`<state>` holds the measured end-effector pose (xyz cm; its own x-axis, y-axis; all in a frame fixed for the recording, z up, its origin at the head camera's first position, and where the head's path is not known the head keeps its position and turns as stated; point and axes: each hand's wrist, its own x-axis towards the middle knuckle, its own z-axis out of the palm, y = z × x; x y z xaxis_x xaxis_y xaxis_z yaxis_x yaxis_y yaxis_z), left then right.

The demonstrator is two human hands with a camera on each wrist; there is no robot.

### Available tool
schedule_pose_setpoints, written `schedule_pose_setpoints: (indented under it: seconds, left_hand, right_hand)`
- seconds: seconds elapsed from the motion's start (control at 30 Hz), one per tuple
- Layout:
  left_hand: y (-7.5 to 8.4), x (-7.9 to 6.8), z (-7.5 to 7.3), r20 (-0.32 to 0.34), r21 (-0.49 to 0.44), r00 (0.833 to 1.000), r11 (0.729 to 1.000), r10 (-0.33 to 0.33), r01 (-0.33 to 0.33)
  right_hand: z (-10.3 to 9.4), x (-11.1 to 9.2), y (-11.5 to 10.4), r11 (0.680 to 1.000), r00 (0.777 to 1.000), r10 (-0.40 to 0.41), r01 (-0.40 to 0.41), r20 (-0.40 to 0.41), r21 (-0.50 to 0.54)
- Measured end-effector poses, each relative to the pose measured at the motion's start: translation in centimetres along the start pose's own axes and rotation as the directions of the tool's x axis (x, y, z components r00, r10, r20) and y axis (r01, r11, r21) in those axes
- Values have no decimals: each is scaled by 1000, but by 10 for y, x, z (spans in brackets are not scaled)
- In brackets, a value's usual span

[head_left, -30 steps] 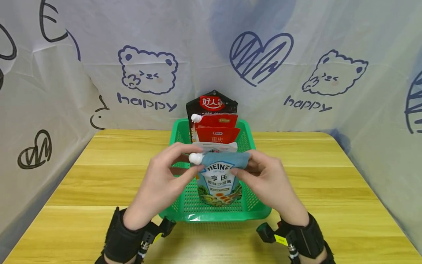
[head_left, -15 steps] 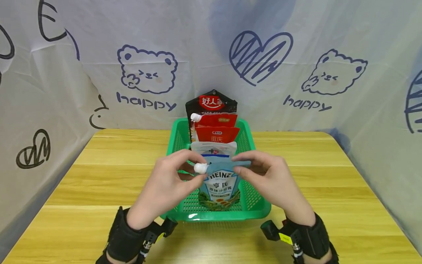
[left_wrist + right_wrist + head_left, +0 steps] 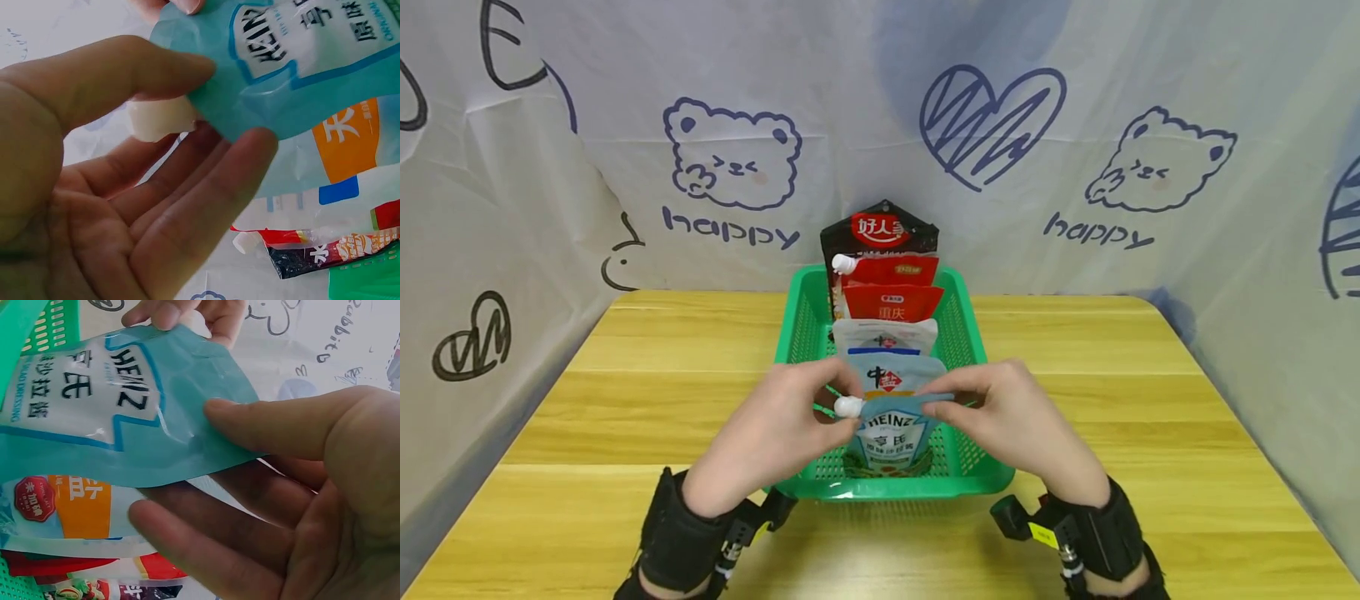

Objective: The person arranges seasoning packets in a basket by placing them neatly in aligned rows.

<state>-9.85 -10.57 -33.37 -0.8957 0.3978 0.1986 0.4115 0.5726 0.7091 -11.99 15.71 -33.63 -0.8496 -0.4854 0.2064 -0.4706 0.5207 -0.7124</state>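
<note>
A light-blue Heinz salad dressing pouch (image 3: 891, 442) with a white cap (image 3: 848, 407) is at the front of a green basket (image 3: 917, 489), its top leaning toward me. My left hand (image 3: 782, 429) pinches the capped top corner between thumb and fingers. At the opposite top corner, my right hand (image 3: 1011, 417) pinches the edge; the right wrist view has its thumb (image 3: 269, 422) flat on the pouch front. Right behind stands a pale blue salt bag (image 3: 925, 368) with an orange band (image 3: 347, 140). The basket's front wall overlaps the pouch's base.
Farther back in the basket stand a whitish bag (image 3: 850, 333), a red packet (image 3: 917, 302), a red spouted pouch (image 3: 887, 270) and a tall black bag (image 3: 842, 237). The basket sits on a wooden table (image 3: 662, 400), before a white cloth backdrop (image 3: 865, 100) with drawings.
Both hands have moved down and toward me with the top of the dressing pouch, tilting it forward. The front of the salt bag behind now shows.
</note>
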Motion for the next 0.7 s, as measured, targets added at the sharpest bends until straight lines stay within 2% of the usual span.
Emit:
schedule_pose_setpoints:
  seconds: [0.2,0.5,0.6,0.7]
  left_hand:
    - [-1,4,-1,48,53,999,998,13,-16]
    - [-2,1,4,81,50,996,998,-33,29]
    - [-3,-5,2,37,21,998,999,-51,50]
    - [-9,-15,-3,-110,-23,993,999,-29,27]
  right_hand:
    - [-4,2,2,1000,998,16,-15,59,-12]
    - [-4,-4,7,997,993,70,-71,98,9]
    - [-2,-9,10,996,997,55,-59,62,68]
    - [1,-17,18,989,997,5,8,-83,148]
